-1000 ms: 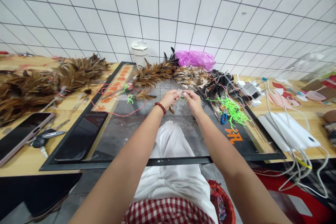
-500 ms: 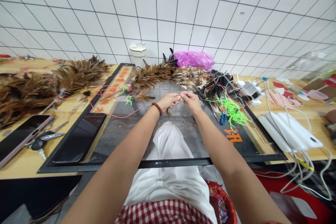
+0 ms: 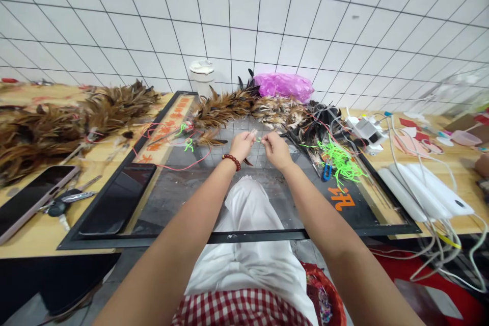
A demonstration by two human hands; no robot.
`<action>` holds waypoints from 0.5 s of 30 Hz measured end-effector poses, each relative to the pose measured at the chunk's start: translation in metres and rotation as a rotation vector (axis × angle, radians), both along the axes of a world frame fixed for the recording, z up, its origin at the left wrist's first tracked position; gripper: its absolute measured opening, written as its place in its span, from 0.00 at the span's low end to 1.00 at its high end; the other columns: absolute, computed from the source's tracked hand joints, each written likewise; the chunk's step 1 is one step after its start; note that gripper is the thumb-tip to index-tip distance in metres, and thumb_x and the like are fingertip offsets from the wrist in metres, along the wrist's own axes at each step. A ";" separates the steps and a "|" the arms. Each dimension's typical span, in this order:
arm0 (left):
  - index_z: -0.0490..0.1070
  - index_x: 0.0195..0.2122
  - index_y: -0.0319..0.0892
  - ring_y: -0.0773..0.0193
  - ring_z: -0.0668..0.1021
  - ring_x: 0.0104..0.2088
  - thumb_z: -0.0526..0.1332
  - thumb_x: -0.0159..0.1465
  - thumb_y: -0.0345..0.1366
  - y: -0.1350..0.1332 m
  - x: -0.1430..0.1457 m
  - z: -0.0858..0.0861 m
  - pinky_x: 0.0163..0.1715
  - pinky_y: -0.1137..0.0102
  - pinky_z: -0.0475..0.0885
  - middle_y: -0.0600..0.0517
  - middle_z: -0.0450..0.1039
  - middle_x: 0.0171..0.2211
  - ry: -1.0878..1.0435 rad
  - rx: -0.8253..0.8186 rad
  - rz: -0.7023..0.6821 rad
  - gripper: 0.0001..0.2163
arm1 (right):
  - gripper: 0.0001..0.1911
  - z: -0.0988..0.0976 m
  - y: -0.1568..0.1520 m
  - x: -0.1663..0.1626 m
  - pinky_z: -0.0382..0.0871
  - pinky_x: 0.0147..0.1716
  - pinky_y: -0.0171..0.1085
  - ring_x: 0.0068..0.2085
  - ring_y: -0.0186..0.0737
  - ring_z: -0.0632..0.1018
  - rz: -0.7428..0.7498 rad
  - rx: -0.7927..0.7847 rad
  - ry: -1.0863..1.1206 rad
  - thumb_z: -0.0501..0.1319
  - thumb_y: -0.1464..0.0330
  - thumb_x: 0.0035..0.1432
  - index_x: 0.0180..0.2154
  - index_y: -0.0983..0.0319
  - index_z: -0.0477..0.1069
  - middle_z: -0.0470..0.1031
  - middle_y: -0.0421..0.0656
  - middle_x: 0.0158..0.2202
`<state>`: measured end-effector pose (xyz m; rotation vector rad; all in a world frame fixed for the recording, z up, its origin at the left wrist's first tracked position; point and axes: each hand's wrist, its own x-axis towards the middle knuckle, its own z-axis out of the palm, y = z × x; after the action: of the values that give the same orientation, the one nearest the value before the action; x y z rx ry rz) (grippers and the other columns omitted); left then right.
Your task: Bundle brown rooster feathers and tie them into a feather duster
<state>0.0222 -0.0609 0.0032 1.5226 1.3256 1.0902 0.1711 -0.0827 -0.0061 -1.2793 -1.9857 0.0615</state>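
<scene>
My left hand (image 3: 243, 146), with a red bead bracelet on the wrist, is closed on a small feather (image 3: 247, 162); its dark tip pokes out below the fingers and a pale end shows above them. A short bit of bright green string (image 3: 259, 139) spans the gap between both hands. My right hand (image 3: 276, 150) pinches that string between thumb and forefinger. Both hands are over the glass panel (image 3: 183, 198) in its black frame. Beyond them lie a brown feather strip (image 3: 225, 108), pale mottled feathers (image 3: 277, 111) and black feathers (image 3: 324, 114).
Green strings (image 3: 340, 160) lie at right by blue-handled snips (image 3: 326, 171). A black phone (image 3: 118, 198), another phone (image 3: 32, 196) and keys (image 3: 57, 208) are at left. More feather strips (image 3: 42, 132) lie beyond. White power banks (image 3: 428, 191) with cables sit right; a purple bag (image 3: 284, 86) stands behind.
My hands have moved slightly apart from touching each other. The green string now shows between them. The feather stays with my left hand.
</scene>
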 end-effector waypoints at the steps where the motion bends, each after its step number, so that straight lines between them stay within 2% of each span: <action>1: 0.66 0.23 0.40 0.69 0.65 0.21 0.53 0.62 0.36 0.000 0.000 0.000 0.24 0.73 0.58 0.54 0.62 0.19 0.121 0.043 0.012 0.11 | 0.09 0.002 -0.002 0.000 0.60 0.39 0.37 0.40 0.42 0.71 0.003 0.017 -0.101 0.51 0.70 0.61 0.37 0.62 0.70 0.72 0.47 0.37; 4: 0.69 0.24 0.40 0.64 0.70 0.27 0.52 0.61 0.35 -0.002 -0.002 0.003 0.29 0.70 0.61 0.50 0.69 0.22 0.465 0.152 -0.001 0.11 | 0.11 0.006 -0.005 0.004 0.57 0.41 0.39 0.42 0.43 0.70 -0.026 0.056 -0.291 0.50 0.71 0.62 0.40 0.61 0.70 0.72 0.48 0.40; 6: 0.72 0.27 0.41 0.61 0.71 0.29 0.51 0.62 0.35 -0.004 -0.002 0.004 0.31 0.68 0.61 0.48 0.72 0.25 0.600 0.185 -0.021 0.11 | 0.12 0.007 -0.004 0.009 0.56 0.41 0.39 0.42 0.44 0.69 -0.083 0.085 -0.279 0.50 0.71 0.62 0.43 0.62 0.70 0.72 0.48 0.40; 8: 0.73 0.29 0.41 0.59 0.72 0.30 0.50 0.62 0.35 -0.006 -0.003 0.004 0.32 0.68 0.62 0.46 0.73 0.26 0.645 0.182 -0.021 0.12 | 0.13 0.007 -0.002 0.015 0.56 0.39 0.39 0.42 0.44 0.69 -0.126 0.112 -0.247 0.50 0.70 0.63 0.44 0.63 0.70 0.71 0.49 0.40; 10: 0.73 0.29 0.42 0.59 0.73 0.30 0.50 0.63 0.36 -0.007 -0.003 0.004 0.31 0.68 0.61 0.46 0.73 0.26 0.632 0.165 0.008 0.12 | 0.12 0.006 -0.001 0.018 0.56 0.38 0.39 0.40 0.44 0.68 -0.126 0.124 -0.273 0.51 0.67 0.63 0.40 0.62 0.72 0.70 0.48 0.36; 13: 0.72 0.28 0.43 0.59 0.72 0.29 0.52 0.62 0.36 -0.010 -0.004 0.005 0.30 0.68 0.60 0.46 0.70 0.24 0.615 0.167 0.034 0.11 | 0.14 0.008 -0.002 0.017 0.55 0.37 0.39 0.37 0.43 0.66 -0.061 0.147 -0.333 0.51 0.65 0.63 0.33 0.61 0.73 0.68 0.47 0.32; 15: 0.71 0.26 0.43 0.59 0.71 0.28 0.55 0.60 0.35 -0.014 -0.004 0.008 0.30 0.69 0.58 0.48 0.68 0.22 0.632 0.210 -0.040 0.08 | 0.13 0.010 -0.004 0.013 0.56 0.37 0.39 0.37 0.43 0.66 -0.009 0.171 -0.311 0.51 0.65 0.63 0.33 0.61 0.73 0.68 0.47 0.32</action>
<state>0.0183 -0.0749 0.0112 2.1541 1.6144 0.7600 0.1843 -0.0870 0.0036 -1.2439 -2.1915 -0.3239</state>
